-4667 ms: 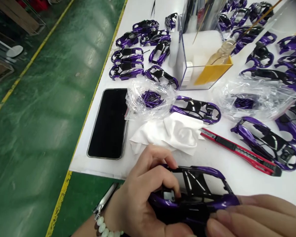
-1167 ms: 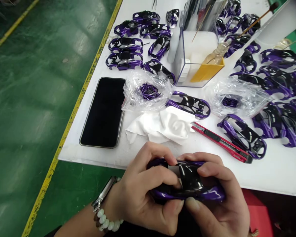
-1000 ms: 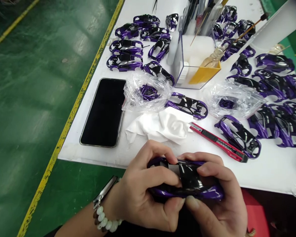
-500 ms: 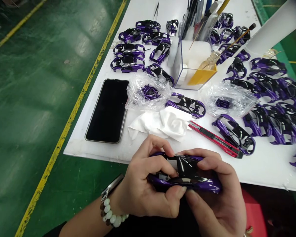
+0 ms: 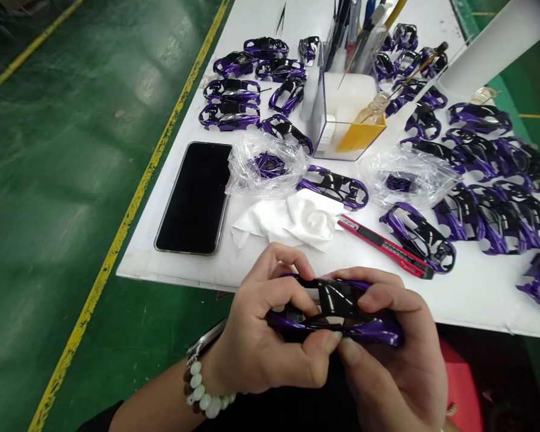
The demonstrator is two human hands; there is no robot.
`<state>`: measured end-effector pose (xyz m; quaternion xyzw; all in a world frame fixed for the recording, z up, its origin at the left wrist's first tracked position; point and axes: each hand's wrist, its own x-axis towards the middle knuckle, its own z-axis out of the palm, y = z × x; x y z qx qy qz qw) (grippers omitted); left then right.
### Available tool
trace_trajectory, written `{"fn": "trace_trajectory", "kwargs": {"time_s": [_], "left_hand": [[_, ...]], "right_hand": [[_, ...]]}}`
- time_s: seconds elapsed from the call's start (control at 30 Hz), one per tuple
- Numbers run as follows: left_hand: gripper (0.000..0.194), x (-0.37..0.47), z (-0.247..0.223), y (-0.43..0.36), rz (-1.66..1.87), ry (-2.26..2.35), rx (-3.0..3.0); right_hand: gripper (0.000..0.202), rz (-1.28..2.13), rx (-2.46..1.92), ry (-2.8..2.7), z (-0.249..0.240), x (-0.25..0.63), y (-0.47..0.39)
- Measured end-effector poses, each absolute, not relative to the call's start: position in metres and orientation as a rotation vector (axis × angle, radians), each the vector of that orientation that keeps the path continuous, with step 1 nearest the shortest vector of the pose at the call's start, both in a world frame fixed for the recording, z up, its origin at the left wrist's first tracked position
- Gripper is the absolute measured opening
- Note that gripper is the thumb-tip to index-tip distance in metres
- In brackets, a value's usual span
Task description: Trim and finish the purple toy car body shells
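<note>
Between both hands, just off the table's front edge, is a glossy purple and black toy car body shell (image 5: 339,300). My left hand (image 5: 281,327) grips its left end, thumb along the lower side and index finger bent into an opening. Around the right end curls my right hand (image 5: 398,348), its thumb tip beside my left thumb at the lower edge. Whether a small part sits between the thumbs is hidden. Beyond the hands lie a crumpled white cloth (image 5: 292,219) and a red utility knife (image 5: 387,246).
A black phone (image 5: 193,198) lies left. Plastic bags of thin purple parts, the left bag (image 5: 270,165) and right bag (image 5: 400,180), flank a clear organizer (image 5: 346,141) with pens and brushes. Several car shells (image 5: 231,114) stand in rows, more shells (image 5: 499,210) at right. A white tube (image 5: 490,54) slants across.
The view has shifted slightly, so the table items sit a little further left. Both hands keep hold of the shell, with only slight thumb movement.
</note>
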<state>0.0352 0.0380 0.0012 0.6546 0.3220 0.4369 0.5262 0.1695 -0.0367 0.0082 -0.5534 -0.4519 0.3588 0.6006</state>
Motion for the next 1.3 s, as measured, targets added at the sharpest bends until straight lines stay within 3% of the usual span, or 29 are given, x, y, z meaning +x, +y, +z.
{"fn": "trace_trajectory", "kwargs": {"time_s": [0.27, 0.63, 0.97, 1.3], "left_hand": [[0.019, 0.039, 0.007, 0.038, 1.015, 0.819, 1.531], [0.017, 0.04, 0.012, 0.038, 1.047, 0.888, 1.502], [0.016, 0.035, 0.026, 0.024, 1.064, 0.843, 1.647], [0.009, 0.029, 0.022, 0.034, 0.895, 0.762, 1.514]], "right_hand": [[0.03, 0.84, -1.314, -1.039, 0.006, 0.17, -0.04], [0.043, 0.902, -1.309, -1.119, 0.012, 0.176, -0.04], [0.032, 0.96, -1.159, -1.002, 0.011, 0.185, -0.042], [0.027, 0.855, -1.288, -0.839, 0.014, 0.175, -0.033]]}}
